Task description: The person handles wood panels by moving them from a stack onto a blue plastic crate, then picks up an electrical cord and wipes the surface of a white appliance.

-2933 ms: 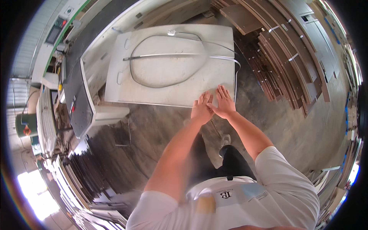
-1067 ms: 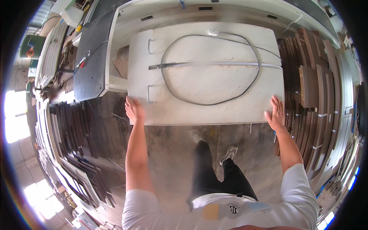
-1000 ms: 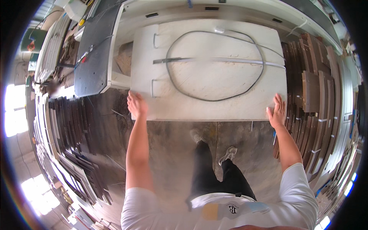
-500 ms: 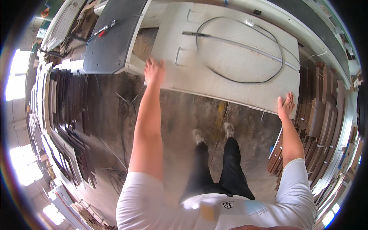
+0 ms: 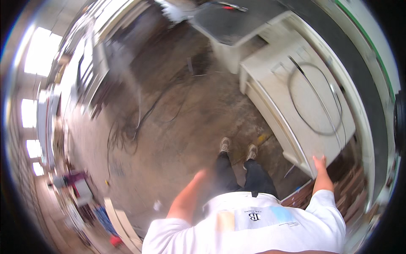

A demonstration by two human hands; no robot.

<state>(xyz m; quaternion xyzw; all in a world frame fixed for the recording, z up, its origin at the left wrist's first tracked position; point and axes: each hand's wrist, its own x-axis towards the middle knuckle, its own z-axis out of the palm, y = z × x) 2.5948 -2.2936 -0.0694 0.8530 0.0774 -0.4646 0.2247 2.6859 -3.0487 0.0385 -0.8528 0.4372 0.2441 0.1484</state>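
Observation:
My left hand (image 5: 201, 174) hangs in the air beside my left leg, over the floor, smeared by motion; its fingers cannot be made out. At the near corner of a white cabinet-like bench (image 5: 275, 103), my right hand (image 5: 320, 163) rests on the top with fingers apart, not gripping. A dark cable (image 5: 292, 101) lies in a large loop on that top. A long thin metal strip (image 5: 315, 95) runs lengthwise through the loop.
A dark-topped table (image 5: 230, 25) with a red-marked tool (image 5: 230, 7) stands beyond the bench. Loose cables (image 5: 122, 137) trail across the concrete floor on the left. Brown boards (image 5: 351, 186) are stacked beside my right arm. Pale planks (image 5: 120, 224) lie at lower left.
My view has swung left, so the bench now sits farther right. My left hand has come off the bench top and dropped to my side. My right hand stays at its near corner.

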